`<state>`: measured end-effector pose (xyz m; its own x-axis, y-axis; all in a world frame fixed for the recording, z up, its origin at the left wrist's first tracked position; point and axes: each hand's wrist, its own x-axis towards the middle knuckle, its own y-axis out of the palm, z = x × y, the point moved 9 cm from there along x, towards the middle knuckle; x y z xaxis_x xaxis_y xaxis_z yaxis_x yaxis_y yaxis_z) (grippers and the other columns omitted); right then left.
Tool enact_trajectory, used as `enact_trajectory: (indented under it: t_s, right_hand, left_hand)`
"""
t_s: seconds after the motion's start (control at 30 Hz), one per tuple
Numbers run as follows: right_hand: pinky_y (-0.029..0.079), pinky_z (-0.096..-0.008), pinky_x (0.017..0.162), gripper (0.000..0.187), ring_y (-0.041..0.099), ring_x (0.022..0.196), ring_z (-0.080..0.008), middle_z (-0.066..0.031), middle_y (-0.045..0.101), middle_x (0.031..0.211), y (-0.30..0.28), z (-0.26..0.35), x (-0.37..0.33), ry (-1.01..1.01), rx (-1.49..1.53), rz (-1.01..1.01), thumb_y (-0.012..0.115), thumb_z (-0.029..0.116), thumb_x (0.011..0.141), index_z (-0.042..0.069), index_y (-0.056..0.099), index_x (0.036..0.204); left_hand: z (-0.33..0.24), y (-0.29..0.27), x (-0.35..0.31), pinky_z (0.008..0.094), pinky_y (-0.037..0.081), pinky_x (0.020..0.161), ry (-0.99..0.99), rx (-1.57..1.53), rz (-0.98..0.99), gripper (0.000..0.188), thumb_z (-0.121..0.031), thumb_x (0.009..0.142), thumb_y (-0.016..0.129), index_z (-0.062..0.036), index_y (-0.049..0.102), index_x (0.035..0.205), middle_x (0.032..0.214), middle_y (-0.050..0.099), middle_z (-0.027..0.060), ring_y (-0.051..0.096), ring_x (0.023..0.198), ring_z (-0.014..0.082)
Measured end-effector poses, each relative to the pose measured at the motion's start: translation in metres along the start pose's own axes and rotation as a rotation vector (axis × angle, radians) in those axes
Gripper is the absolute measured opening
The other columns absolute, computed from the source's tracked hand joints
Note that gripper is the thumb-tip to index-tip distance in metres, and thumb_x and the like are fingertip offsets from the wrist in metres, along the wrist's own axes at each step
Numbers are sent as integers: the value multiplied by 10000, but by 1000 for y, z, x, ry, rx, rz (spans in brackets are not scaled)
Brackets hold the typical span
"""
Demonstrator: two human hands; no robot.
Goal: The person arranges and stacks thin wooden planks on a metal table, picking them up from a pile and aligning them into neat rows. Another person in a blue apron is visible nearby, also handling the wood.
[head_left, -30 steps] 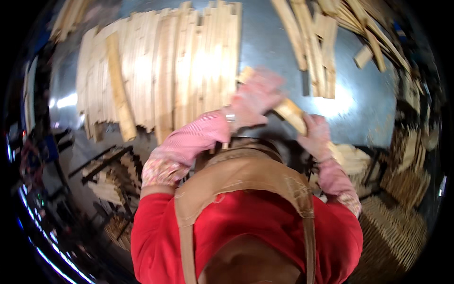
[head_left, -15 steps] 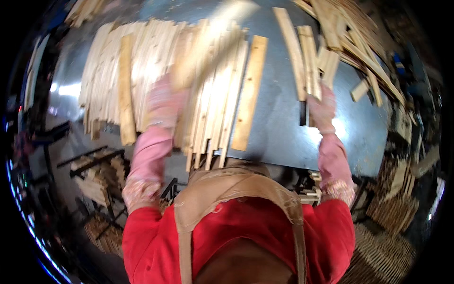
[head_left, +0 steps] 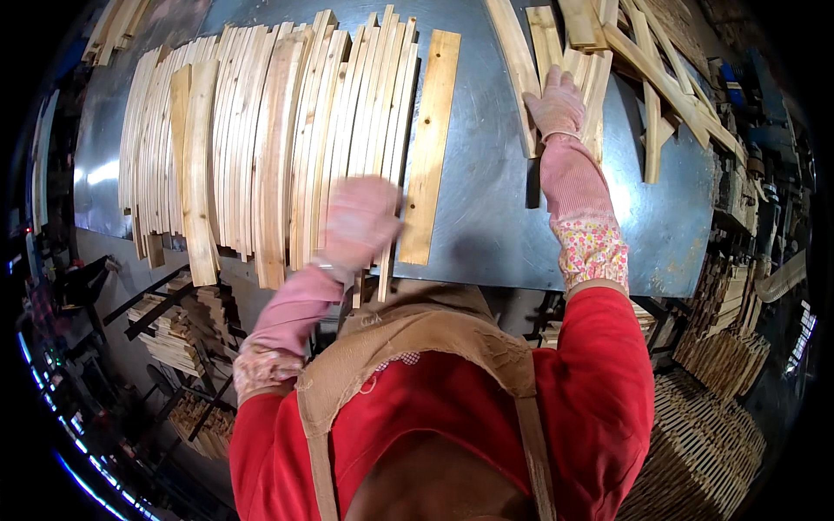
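A long row of pale wooden strips (head_left: 234, 130) lies side by side across the left of the metal table. Over the near end of this row is my left hand (head_left: 360, 221), gloved in pink and smeared by motion; its fingers cannot be made out. Just right of it lies a separate flat knotty board (head_left: 432, 148). My right hand (head_left: 558, 106), also gloved, rests with fingers stretched out on a few short wooden pieces (head_left: 592, 95) at the far right. A long strip (head_left: 514, 74) lies just left of that hand.
Beyond my right hand is a loose crossed pile of strips (head_left: 669, 78). The metal table (head_left: 486, 221) ends just in front of my apron. Stacked wood stands on a rack (head_left: 169, 334) at lower left, with more stacks (head_left: 717, 352) at lower right.
The strip that was swinging in my left hand is no longer seen there; that hand has come nearer and to the right. My right hand has reached farther forward onto the short pieces.
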<state>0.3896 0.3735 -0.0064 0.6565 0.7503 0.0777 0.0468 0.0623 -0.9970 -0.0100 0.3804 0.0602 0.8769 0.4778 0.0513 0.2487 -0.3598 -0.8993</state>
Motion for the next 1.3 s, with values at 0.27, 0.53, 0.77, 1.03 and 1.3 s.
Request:
enact_trajectory:
  t_s: [0.27, 0.53, 0.77, 1.03, 1.3]
  right_hand:
    - [550, -492, 1006, 666, 679, 1164, -429, -233, 673, 1309, 3, -33, -10, 176, 205, 189, 726, 359, 868, 65, 532, 1433]
    - [521, -507, 1038, 610, 689, 1122, -412, -249, 722, 1188, 38, 175, -172, -339, 653, 729, 532, 569, 1042, 50, 660, 1335]
    - [410, -490, 1189, 919, 469, 1451, -401, -242, 519, 1572, 57, 107, -43, -86, 212, 35, 739, 567, 910, 40, 443, 1602]
    - [547, -350, 975, 708, 719, 1064, -275, -166, 750, 1221, 52, 40, -54, 216, 1016, 499, 671, 239, 886, 23, 527, 1546]
    - [543, -348, 986, 369, 715, 1129, -231, -204, 736, 1251, 16, 5, -142, -333, 616, 203, 568, 172, 979, 32, 742, 1273]
  left_hand:
    - [-47, 97, 22, 543, 223, 1272, 443, 489, 572, 599, -644, 968, 595, -102, 800, 1120, 1137, 699, 65, 537, 1313, 299]
    - [-7, 49, -6, 597, 209, 1289, -65, 17, -25, 895, -627, 840, 736, -46, 528, 1488, 1498, 472, 215, 400, 1483, 407]
    - [-7, 56, 1, 599, 250, 1260, -130, 50, 17, 761, -257, 731, 821, -54, 555, 1415, 1452, 492, 184, 433, 1417, 417]
    - [-9, 47, -2, 579, 277, 1242, -118, 39, -65, 696, -240, 747, 786, -43, 583, 1382, 1425, 517, 178, 451, 1397, 408]
    - [-6, 58, -9, 556, 244, 1283, -128, 125, -42, 711, -320, 808, 771, -75, 580, 1447, 1512, 505, 159, 415, 1468, 375]
